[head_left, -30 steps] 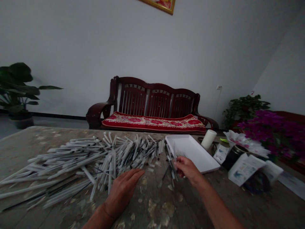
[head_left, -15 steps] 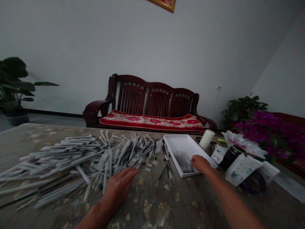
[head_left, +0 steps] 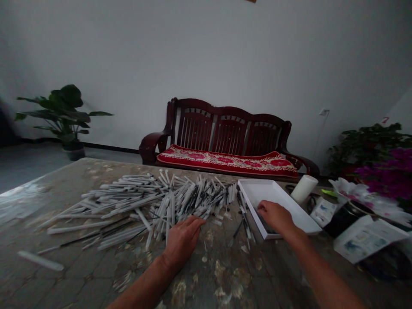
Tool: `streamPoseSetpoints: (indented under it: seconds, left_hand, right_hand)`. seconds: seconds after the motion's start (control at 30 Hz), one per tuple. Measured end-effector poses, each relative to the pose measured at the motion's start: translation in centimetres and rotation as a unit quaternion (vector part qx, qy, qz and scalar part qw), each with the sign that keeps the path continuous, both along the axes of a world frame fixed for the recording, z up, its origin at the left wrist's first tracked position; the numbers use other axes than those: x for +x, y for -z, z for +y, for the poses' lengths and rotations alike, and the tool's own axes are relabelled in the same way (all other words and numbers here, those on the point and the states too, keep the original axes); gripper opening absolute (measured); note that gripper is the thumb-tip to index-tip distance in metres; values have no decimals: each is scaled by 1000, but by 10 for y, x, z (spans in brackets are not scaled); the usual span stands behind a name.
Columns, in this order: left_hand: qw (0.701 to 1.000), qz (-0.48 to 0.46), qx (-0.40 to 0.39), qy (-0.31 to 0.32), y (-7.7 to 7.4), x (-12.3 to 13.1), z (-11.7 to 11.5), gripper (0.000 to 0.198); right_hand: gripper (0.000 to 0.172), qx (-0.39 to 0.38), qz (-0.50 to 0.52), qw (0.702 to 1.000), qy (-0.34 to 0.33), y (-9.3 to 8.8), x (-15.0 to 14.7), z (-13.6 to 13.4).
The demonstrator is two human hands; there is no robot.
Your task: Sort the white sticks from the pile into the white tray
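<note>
A wide heap of thin white and black sticks [head_left: 154, 199] lies spread over the worn table [head_left: 212, 274]. My left hand [head_left: 182, 237] rests flat on the table at the near edge of the heap, fingers stretched out toward the sticks. My right hand [head_left: 273, 216] lies palm down inside the near corner of a shallow white tray [head_left: 283, 201], covering some dark sticks there; its fingers curve downward and what is under them is hidden. A few dark sticks [head_left: 243, 221] lie loose between the heap and the tray.
A white cylinder [head_left: 304, 189] stands behind the tray. Small printed boxes [head_left: 363, 238], a dark jar [head_left: 343, 216] and purple flowers [head_left: 389, 176] crowd the right side. One stray white stick [head_left: 40, 260] lies near the left. A wooden bench [head_left: 225, 146] and potted plants stand beyond.
My right hand carried a bunch of dark sticks from the table into the white tray and now lies on them. The view swung left. My left hand stayed flat by the heap.
</note>
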State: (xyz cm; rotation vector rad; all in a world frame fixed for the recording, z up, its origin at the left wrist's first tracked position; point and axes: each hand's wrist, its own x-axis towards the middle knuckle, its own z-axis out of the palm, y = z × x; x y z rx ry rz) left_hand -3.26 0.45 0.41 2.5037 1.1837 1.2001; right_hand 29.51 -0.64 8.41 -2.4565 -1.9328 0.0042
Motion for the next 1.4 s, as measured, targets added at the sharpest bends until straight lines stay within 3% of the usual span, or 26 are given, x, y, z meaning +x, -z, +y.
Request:
streamPoseSetpoints:
  seconds: [0.1,0.2,0.37,0.53,0.67,0.77,0.97,1.07,1.17,1.27,1.4]
  left_hand:
    - [999,25,-24,-6,0,-1,0,31]
    - [998,57,-28,-14,-1,-2,-1,29]
    - [996,86,-24,-13,-1,1,-3,28]
    - [996,80,-36,-3,-2,6,-5,25]
    - [993,17,-118,6,-3,11,-9,22]
    - [971,-108,-215,14,-3,17,-11,22]
    - [853,-346,-390,-3,-2,27,-5,29]
    - [801,-429,-417,-29,-4,24,1,32]
    - [756,-498,-420,-69,-6,17,8,35]
    - [741,-525,-410,-84,-6,13,14,33]
    - [742,-527,-409,-70,0,15,17,33]
  right_hand:
    - [24,-7,30,994,-101,7,-44,1]
    - [31,-9,-23,982,-189,18,-70,-3]
    - [35,-3,-56,961,-270,34,-74,-7]
    - [28,1,-70,943,-324,36,-70,-2]
    - [23,59,-29,950,-305,33,-86,-5]
    - [18,145,53,937,-312,36,-112,-13]
    - [15,226,156,906,-322,52,-157,-21]
    - [17,199,232,907,-290,58,-150,-11]
    - [23,162,291,926,-176,60,-123,7]
    - [22,158,278,945,-74,60,-94,25]
    - [25,113,215,968,-64,60,-82,36]
